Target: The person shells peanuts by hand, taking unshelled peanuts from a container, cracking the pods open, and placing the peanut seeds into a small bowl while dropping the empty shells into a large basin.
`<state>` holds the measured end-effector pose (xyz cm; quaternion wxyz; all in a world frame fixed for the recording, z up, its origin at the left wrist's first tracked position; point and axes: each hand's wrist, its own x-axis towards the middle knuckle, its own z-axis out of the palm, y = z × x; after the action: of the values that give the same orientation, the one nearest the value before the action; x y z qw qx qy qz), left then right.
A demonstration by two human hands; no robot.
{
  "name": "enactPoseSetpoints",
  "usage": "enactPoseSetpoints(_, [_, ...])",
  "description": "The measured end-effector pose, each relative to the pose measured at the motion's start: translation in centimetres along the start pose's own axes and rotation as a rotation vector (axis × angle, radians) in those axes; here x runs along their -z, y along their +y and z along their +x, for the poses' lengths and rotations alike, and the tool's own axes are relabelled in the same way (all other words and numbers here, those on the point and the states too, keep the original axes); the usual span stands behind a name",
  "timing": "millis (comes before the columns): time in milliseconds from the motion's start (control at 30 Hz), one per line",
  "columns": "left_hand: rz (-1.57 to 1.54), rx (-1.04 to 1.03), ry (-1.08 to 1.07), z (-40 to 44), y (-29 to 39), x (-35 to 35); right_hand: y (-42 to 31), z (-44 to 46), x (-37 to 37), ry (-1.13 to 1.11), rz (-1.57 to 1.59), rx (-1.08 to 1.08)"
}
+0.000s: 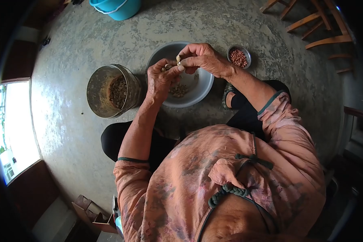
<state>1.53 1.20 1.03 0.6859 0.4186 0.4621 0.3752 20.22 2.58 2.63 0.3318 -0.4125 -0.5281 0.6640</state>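
Above a grey plastic basin (207,86), my left hand (160,80) and my right hand (202,59) meet fingertip to fingertip. Pinched between them is a pale peanut (178,59), its shell seemingly split. A few more unshelled peanuts (165,68) are tucked in the curled fingers of my left hand. Several peanuts (178,90) lie at the bottom of the basin, partly hidden by my hands. To the right stands a small metal bowl (249,63) of reddish peanut kernels (238,58).
A dirty bucket (96,90) with brown shells or peanuts inside stands left of the basin. At the back is a blue bucket (123,11). Wooden chairs (304,22) stand at upper right. A bright doorway (18,129) is on the left, with a box (93,211) at lower left.
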Motion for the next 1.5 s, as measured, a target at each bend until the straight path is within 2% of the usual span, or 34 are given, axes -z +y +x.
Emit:
enactPoseSetpoints(167, [0.075,0.06,-0.039,-0.4,1.0,-0.2,-0.4,0.1,0.5,-0.016,0.013,-0.045])
enactPoseSetpoints(433, [0.244,-0.072,-0.052,-0.3,0.4,-0.2,0.1,0.2,0.3,-0.001,-0.094,-0.041])
enactPoseSetpoints(667, [0.502,-0.326,-0.002,-0.5,-0.4,0.1,1.6,0.4,-0.2,0.017,0.184,-0.143])
enactPoseSetpoints(833, [0.472,-0.306,0.057,-0.8,0.0,-0.1,3.7,0.6,-0.7,0.007,0.495,-0.187])
enactPoseSetpoints(967, [0.531,-0.285,0.07,-0.4,-0.2,0.2,3.8,0.3,-1.4,0.081,0.625,-0.21])
enactPoseSetpoints(1067, [0.771,-0.331,0.118,-0.4,1.2,0.2,3.6,0.0,-1.8,0.11,0.689,-0.207])
enactPoseSetpoints(1167, [1.068,-0.612,0.01,-0.2,0.9,0.7,4.6,0.0,-1.8,0.062,0.789,-0.257])
enactPoseSetpoints(1267, [1.315,-0.525,-0.024,-0.2,-0.8,0.4,6.5,0.3,-2.1,0.01,0.85,-0.278])
enactPoseSetpoints(1500, [1.288,-0.503,0.022,-0.4,-0.2,0.1,5.9,0.2,-2.6,0.093,0.899,-0.353])
